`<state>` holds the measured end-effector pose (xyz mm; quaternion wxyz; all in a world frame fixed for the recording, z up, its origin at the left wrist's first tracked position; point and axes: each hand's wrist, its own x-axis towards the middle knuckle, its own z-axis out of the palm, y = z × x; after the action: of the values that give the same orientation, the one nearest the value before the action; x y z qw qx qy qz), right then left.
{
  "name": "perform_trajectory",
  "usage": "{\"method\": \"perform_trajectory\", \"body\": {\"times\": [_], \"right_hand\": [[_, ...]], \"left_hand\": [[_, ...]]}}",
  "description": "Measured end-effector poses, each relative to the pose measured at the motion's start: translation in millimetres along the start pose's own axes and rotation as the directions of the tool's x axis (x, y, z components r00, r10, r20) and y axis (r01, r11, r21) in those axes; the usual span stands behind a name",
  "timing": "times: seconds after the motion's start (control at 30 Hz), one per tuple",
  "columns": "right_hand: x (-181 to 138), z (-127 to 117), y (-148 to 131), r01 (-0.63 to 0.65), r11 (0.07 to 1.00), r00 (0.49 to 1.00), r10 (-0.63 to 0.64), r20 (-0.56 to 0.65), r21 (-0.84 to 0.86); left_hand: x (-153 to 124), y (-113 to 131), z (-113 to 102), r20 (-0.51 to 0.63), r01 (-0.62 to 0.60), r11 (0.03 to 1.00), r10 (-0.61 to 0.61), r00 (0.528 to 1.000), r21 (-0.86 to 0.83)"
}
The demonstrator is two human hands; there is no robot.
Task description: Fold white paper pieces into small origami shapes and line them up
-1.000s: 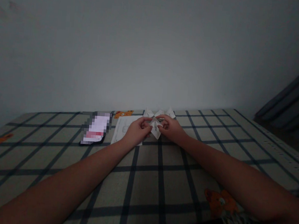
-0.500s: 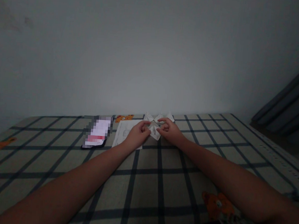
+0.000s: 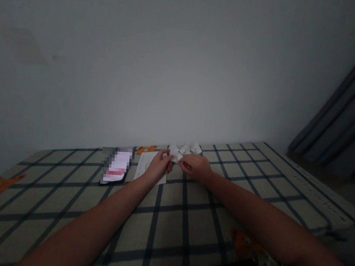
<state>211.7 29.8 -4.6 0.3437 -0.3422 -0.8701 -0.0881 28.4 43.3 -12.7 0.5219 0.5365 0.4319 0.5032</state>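
Note:
Between my hands is a small piece of folded white paper (image 3: 175, 157), held near the far side of the checked cloth. My left hand (image 3: 160, 164) pinches its left side, thumb and fingers closed on it. My right hand (image 3: 197, 167) grips its lower right corner, knuckles turned up. Just beyond my fingers stand several folded white paper pieces (image 3: 196, 147) in a row. Under and beside my left hand lies a white sheet (image 3: 143, 162) with faint printing; part of it is hidden by that hand.
A phone (image 3: 118, 165) with a lit, blurred screen lies to the left of the sheet. The checked cloth (image 3: 171, 221) covers the surface up to the pale wall (image 3: 182, 68). A dark curtain (image 3: 343, 108) hangs at the right.
My right hand has rolled over so its back faces up, and the paper between my hands is tilted flatter. The view has shifted slightly, with everything on the cloth sitting lower.

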Motion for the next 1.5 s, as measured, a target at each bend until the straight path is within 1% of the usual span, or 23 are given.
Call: {"method": "perform_trajectory", "body": {"times": [0.1, 0.2, 0.23, 0.27, 0.33, 0.37, 0.43, 0.53, 0.6, 0.67, 0.77, 0.83, 0.93, 1.07, 1.17, 1.27, 1.33, 1.4, 1.43, 1.5], "right_hand": [[2, -6, 7, -0.091, 0.995, 0.994, 0.089, -0.062, -0.037], [4, -17, 18, -0.267, 0.952, 0.960, 0.249, -0.128, -0.153], [4, -21, 23, -0.312, 0.930, 0.948, 0.291, -0.129, -0.196], [5, -26, 28, -0.352, 0.905, 0.935, 0.330, -0.126, -0.240], [5, -34, 37, -0.430, 0.844, 0.902, 0.412, -0.126, -0.321], [5, -38, 42, -0.458, 0.816, 0.887, 0.447, -0.116, -0.352], [4, -42, 49, -0.500, 0.764, 0.853, 0.514, -0.084, -0.407], [1, -43, 55, -0.525, 0.715, 0.812, 0.583, -0.019, -0.461], [0, -42, 57, -0.534, 0.696, 0.792, 0.610, 0.003, -0.481], [0, -40, 58, -0.540, 0.683, 0.774, 0.633, 0.029, -0.491], [0, -39, 58, -0.541, 0.682, 0.757, 0.650, 0.068, -0.493], [0, -39, 57, -0.538, 0.686, 0.755, 0.651, 0.083, -0.489], [1, -39, 53, -0.537, 0.687, 0.754, 0.651, 0.087, -0.490], [1, -42, 47, -0.522, 0.683, 0.760, 0.644, 0.083, -0.510], [2, -46, 41, -0.478, 0.700, 0.789, 0.608, 0.091, -0.531], [8, -52, 30, -0.394, 0.747, 0.832, 0.537, 0.136, -0.536], [17, -53, 18, -0.318, 0.800, 0.877, 0.453, 0.163, -0.509], [29, -50, 3, -0.259, 0.852, 0.901, 0.383, 0.204, -0.456], [36, -47, -6, -0.252, 0.867, 0.901, 0.372, 0.223, -0.429], [50, -37, -26, -0.297, 0.870, 0.875, 0.412, 0.252, -0.393]], "left_hand": [[-3, -3, 3, 0.037, -0.092, 0.994, 0.090, 0.995, 0.059], [-9, -3, 5, 0.089, -0.183, 0.946, 0.165, 0.982, 0.268], [-12, -1, 6, 0.139, -0.235, 0.903, 0.197, 0.970, 0.360], [-15, 1, 8, 0.209, -0.306, 0.836, 0.233, 0.950, 0.455], [-21, 7, 15, 0.337, -0.435, 0.660, 0.279, 0.899, 0.613], [-25, 9, 21, 0.382, -0.471, 0.583, 0.279, 0.881, 0.662], [-31, 14, 34, 0.458, -0.532, 0.468, 0.271, 0.847, 0.706], [-39, 18, 56, 0.582, -0.628, 0.351, 0.238, 0.777, 0.695], [-43, 20, 68, 0.639, -0.675, 0.281, 0.221, 0.737, 0.682], [-47, 22, 77, 0.668, -0.696, 0.227, 0.197, 0.718, 0.681], [-52, 25, 83, 0.689, -0.710, 0.176, 0.170, 0.704, 0.682], [-53, 27, 84, 0.694, -0.712, 0.157, 0.162, 0.702, 0.684], [-51, 28, 81, 0.676, -0.695, 0.143, 0.163, 0.719, 0.705], [-45, 29, 71, 0.646, -0.674, 0.159, 0.194, 0.738, 0.722], [-41, 32, 60, 0.608, -0.646, 0.178, 0.226, 0.761, 0.743], [-38, 37, 49, 0.560, -0.616, 0.191, 0.278, 0.781, 0.764], [-35, 42, 40, 0.503, -0.575, 0.196, 0.318, 0.804, 0.794], [-30, 47, 30, 0.406, -0.504, 0.213, 0.374, 0.834, 0.837], [-28, 49, 24, 0.350, -0.468, 0.232, 0.410, 0.842, 0.853], [-23, 52, 11, 0.234, -0.407, 0.292, 0.483, 0.844, 0.865]]}}
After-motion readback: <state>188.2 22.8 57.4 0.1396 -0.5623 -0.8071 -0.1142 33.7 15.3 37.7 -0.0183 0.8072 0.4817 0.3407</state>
